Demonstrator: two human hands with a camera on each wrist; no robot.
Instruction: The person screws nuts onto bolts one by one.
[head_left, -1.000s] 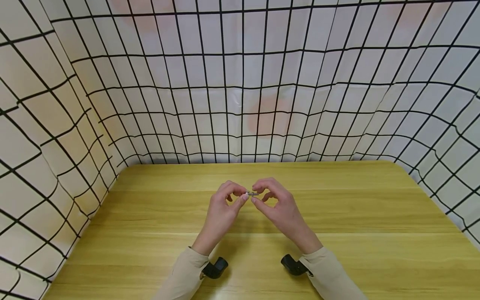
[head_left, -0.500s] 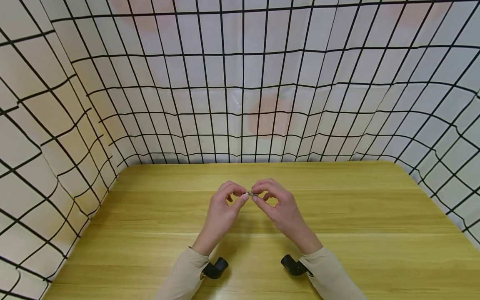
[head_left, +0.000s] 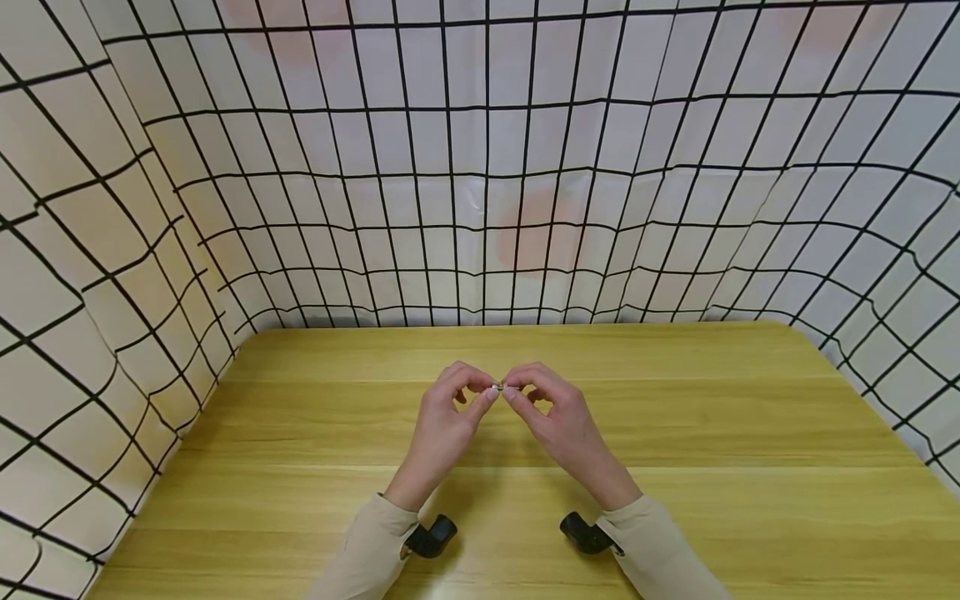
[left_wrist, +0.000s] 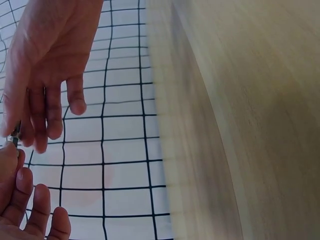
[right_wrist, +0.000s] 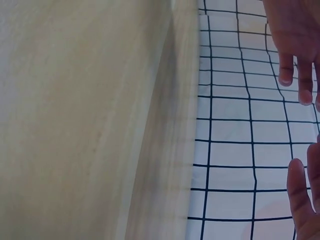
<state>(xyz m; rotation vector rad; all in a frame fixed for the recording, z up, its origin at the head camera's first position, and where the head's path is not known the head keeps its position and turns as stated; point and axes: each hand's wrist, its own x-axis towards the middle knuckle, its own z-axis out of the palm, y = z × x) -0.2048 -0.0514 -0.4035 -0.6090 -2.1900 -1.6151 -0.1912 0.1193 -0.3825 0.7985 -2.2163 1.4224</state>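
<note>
A small, thin metal piece [head_left: 498, 387] is held between both hands, above the wooden table. My left hand [head_left: 445, 419] pinches its left end between thumb and index finger. The thumb and index fingertips of my right hand [head_left: 558, 423] pinch the other end, so only a short bit of metal shows between them. In the left wrist view, the dark metal piece [left_wrist: 16, 134] lies between the fingertips at the left edge, the other fingers loosely extended. Its exact kind is too small to tell. The right wrist view shows only some fingers of both hands.
Under the hands lies a wooden tabletop [head_left: 300, 467]. White walls with a black grid [head_left: 480, 200] stand behind it and at both sides. Each sleeved wrist carries a black camera mount, one left [head_left: 432, 536] and one right [head_left: 587, 533].
My right hand, apart from the metal piece's free end one second ago, has closed in leftward and now pinches it. The left hand keeps its pinch, nearly still.
</note>
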